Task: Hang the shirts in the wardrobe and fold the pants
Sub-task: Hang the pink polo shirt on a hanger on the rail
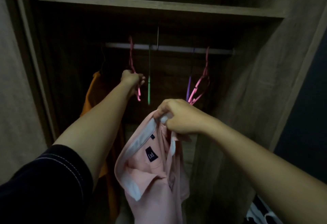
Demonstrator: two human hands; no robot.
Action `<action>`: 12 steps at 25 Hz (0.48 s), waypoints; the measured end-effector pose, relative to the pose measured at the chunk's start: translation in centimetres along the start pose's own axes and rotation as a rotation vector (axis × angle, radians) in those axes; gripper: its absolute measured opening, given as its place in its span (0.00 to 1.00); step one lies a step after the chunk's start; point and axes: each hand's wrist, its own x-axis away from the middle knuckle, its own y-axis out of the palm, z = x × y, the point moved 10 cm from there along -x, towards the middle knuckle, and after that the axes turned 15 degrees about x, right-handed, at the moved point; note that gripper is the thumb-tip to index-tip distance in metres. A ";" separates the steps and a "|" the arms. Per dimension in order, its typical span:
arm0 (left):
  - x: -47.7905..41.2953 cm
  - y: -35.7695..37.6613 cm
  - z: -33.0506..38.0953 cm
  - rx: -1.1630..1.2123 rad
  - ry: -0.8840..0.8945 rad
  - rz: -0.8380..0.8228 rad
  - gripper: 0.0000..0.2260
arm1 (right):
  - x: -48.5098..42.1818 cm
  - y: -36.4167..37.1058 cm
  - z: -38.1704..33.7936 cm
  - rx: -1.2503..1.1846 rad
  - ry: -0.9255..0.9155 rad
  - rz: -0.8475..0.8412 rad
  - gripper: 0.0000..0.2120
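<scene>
A pink collared shirt with a white inner collar and a dark label hangs in front of the open wardrobe, gripped at the collar by my right hand. My left hand reaches deep inside and is closed around a pink hanger that hooks over the metal rail. On the rail's left end an orange shirt hangs, partly hidden behind my left forearm.
A green hanger, a purple hanger and another pink hanger hang empty on the rail. A wooden shelf runs above. Wardrobe side panels stand left and right. Dark and white cloth lies at bottom right.
</scene>
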 end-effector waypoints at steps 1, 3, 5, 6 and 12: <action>0.3 -0.4 0.5 0.015 0.006 -0.011 0.14 | -0.3 0.5 -0.1 -0.013 0.005 -0.004 0.18; 1.3 -0.1 -0.3 -0.025 0.012 -0.042 0.14 | 0.0 1.6 0.8 -0.039 0.041 -0.014 0.18; 2.4 -0.5 -1.1 -0.109 0.035 -0.027 0.15 | 0.2 2.7 1.7 -0.050 0.074 -0.021 0.18; 2.7 -0.8 -1.0 -0.144 0.053 -0.016 0.14 | 0.3 3.0 2.0 -0.055 0.086 -0.020 0.19; 2.9 -4.3 3.9 -0.343 0.076 0.036 0.07 | -0.2 3.8 -1.2 -0.090 0.120 -0.011 0.18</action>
